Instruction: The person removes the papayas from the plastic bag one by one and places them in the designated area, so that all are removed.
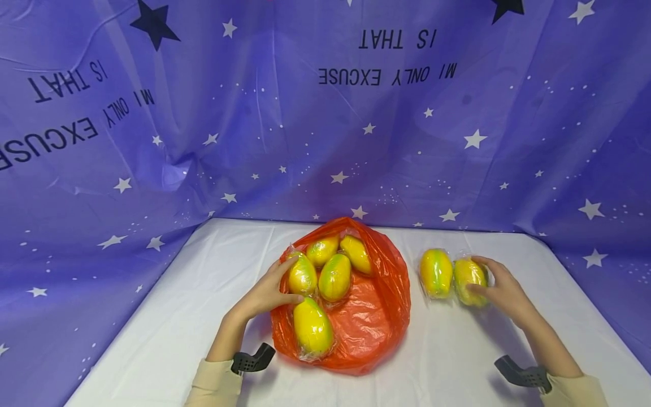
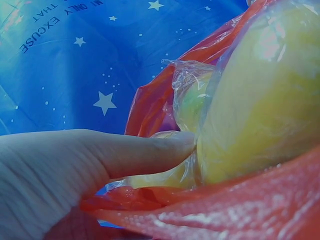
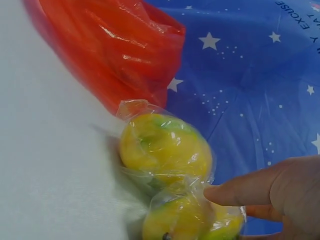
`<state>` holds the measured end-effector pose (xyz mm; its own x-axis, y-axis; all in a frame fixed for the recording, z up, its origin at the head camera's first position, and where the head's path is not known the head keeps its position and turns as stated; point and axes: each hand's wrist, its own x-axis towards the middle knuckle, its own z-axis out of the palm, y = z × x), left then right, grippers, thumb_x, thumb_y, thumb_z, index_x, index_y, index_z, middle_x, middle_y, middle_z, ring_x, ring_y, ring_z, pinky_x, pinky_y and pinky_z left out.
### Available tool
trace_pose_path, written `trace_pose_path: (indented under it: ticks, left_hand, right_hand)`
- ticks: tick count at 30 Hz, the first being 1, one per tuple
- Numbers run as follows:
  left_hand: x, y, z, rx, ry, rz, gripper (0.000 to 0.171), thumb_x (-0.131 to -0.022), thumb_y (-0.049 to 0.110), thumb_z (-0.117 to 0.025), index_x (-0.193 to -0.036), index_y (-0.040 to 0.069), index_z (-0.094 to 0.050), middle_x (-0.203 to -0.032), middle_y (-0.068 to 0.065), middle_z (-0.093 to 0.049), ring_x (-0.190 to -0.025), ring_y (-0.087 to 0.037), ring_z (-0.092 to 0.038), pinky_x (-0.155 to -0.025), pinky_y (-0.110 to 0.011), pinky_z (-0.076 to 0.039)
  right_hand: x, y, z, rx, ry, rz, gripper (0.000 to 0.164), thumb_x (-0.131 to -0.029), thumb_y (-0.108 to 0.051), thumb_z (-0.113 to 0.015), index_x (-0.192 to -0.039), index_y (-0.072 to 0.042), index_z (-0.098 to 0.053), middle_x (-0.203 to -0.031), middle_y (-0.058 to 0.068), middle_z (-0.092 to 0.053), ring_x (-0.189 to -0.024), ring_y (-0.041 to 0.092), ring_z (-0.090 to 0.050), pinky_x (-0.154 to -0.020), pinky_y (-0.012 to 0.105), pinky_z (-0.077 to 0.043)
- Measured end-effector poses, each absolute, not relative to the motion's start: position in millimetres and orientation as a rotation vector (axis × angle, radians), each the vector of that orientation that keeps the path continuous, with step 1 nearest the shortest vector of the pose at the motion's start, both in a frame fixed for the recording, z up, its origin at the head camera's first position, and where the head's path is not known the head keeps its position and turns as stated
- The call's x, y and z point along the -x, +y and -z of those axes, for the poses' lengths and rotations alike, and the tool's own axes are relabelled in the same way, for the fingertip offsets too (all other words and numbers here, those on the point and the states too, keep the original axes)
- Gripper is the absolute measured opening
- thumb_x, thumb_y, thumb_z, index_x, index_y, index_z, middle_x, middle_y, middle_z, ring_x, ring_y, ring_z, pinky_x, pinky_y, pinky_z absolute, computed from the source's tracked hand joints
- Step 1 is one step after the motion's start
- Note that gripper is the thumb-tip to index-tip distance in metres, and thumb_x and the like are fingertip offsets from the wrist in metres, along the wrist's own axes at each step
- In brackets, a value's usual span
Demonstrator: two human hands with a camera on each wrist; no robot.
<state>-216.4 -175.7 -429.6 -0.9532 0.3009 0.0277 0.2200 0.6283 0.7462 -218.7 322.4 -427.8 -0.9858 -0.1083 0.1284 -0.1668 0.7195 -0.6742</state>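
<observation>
At the left rim of a red plastic bag (image 1: 366, 333), my left hand (image 1: 267, 291) curves its thumb and fingers about a yellow-green mango (image 1: 303, 276) in clear wrap. Its thumb (image 2: 155, 152) reaches over the rim, close to a nearer wrapped mango (image 1: 312, 328); the bag partly hides the other fingers in the left wrist view. Three more mangoes lie deeper in the bag, one at its middle (image 1: 335, 277). My right hand (image 1: 503, 288) grips a wrapped mango (image 1: 470, 280) between thumb and fingers. Beside it on the table is another wrapped mango (image 3: 165, 147).
A white cloth covers the table (image 1: 432, 362). Behind it hangs a purple curtain (image 1: 305, 141) with stars and upside-down lettering. The bag's far and right sides stand up in loose folds, left of the two mangoes on the cloth.
</observation>
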Motion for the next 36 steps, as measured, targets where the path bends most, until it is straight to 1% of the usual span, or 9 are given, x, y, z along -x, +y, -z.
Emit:
trace_pose_path:
  ticks: [5,9,17,22,30,32,36]
  left_hand:
    - [216.6,-175.5,429.2,-0.451,2.746,-1.237,0.09,-0.077,0.025,-0.08,-0.151,0.012,-0.033,-0.15,-0.03,-0.024,-0.133,-0.046,-0.034,-0.104,-0.064,-0.029]
    - [216.8,-175.4,429.1,-0.457,2.746,-1.237,0.09,-0.077,0.026,-0.08,-0.151,0.01,-0.032,-0.149,-0.031,-0.024,-0.132,-0.047,-0.034,-0.103,-0.064,-0.029]
    - [216.5,-175.0,428.2,-0.455,2.743,-1.239,0.089,-0.077,0.026,-0.08,-0.151,0.01,-0.033,-0.149,-0.031,-0.024,-0.132,-0.047,-0.034,-0.103,-0.064,-0.029]
    - [216.4,-175.0,428.3,-0.455,2.746,-1.236,0.089,-0.077,0.026,-0.08,-0.151,0.01,-0.033,-0.149,-0.031,-0.024,-0.132,-0.047,-0.034,-0.103,-0.064,-0.029]
    - [216.2,-174.7,428.1,-0.449,2.741,-1.252,0.089,-0.077,0.025,-0.081,-0.151,0.011,-0.034,-0.15,-0.03,-0.024,-0.131,-0.046,-0.035,-0.103,-0.064,-0.03]
    - [216.2,-174.6,427.8,-0.451,2.742,-1.25,0.089,-0.077,0.025,-0.081,-0.151,0.011,-0.033,-0.15,-0.03,-0.024,-0.131,-0.046,-0.035,-0.103,-0.064,-0.03]
    - [216.4,-174.5,427.7,-0.45,2.748,-1.235,0.09,-0.077,0.026,-0.08,-0.151,0.01,-0.033,-0.149,-0.031,-0.025,-0.131,-0.046,-0.035,-0.103,-0.064,-0.03]
  right_hand:
    - [219.7,320.4,429.0,-0.228,-2.844,-1.098,0.07,-0.083,-0.009,-0.073,-0.139,0.011,-0.035,-0.138,0.042,-0.03,-0.126,0.061,-0.025,-0.097,0.073,-0.022]
    - [219.8,320.1,428.3,-0.221,-2.864,-1.079,0.071,-0.085,-0.013,-0.072,-0.14,0.011,-0.034,-0.139,0.041,-0.029,-0.126,0.06,-0.025,-0.096,0.073,-0.023]
    - [219.3,318.8,427.5,-0.237,-2.862,-1.052,0.074,-0.085,-0.013,-0.073,-0.142,0.01,-0.032,-0.14,0.04,-0.031,-0.126,0.06,-0.027,-0.094,0.074,-0.027]
    - [219.8,319.0,427.3,-0.214,-2.873,-1.028,0.077,-0.086,-0.017,-0.073,-0.143,0.011,-0.029,-0.14,0.041,-0.03,-0.125,0.06,-0.027,-0.094,0.073,-0.027]
    - [217.2,320.1,421.7,-0.189,-2.853,-1.01,0.078,-0.085,-0.018,-0.073,-0.142,0.012,-0.029,-0.138,0.044,-0.027,-0.125,0.062,-0.024,-0.096,0.074,-0.023]
    - [216.9,321.0,419.6,-0.179,-2.86,-1.002,0.079,-0.086,-0.02,-0.073,-0.142,0.012,-0.029,-0.138,0.045,-0.027,-0.124,0.062,-0.024,-0.095,0.074,-0.024]
    - [215.0,320.7,415.3,-0.172,-2.865,-1.004,0.079,-0.086,-0.021,-0.072,-0.143,0.012,-0.029,-0.138,0.045,-0.026,-0.124,0.062,-0.025,-0.092,0.072,-0.031]
